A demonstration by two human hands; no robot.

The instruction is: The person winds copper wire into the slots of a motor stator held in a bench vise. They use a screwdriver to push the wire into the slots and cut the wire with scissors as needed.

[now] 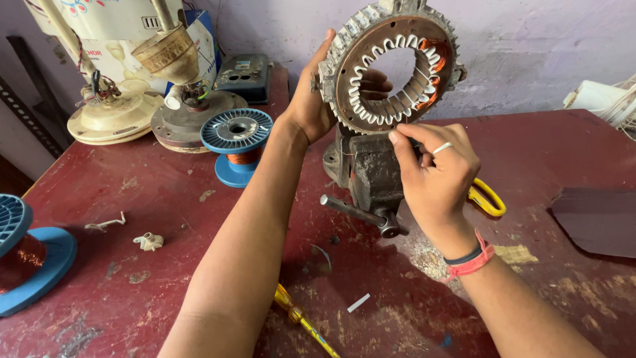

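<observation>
Red bench (132, 265) | left hand (311, 106) grips stator (391, 66) rim | right hand (437, 176) pinched below, contents unclear

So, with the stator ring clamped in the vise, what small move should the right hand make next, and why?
Probably the right hand should press its fingers toward the lower slots of the stator ring. Copper winding shows only on the ring's right side, the other slots hold only white liners, and the left hand already steadies the ring above the vise.
</observation>
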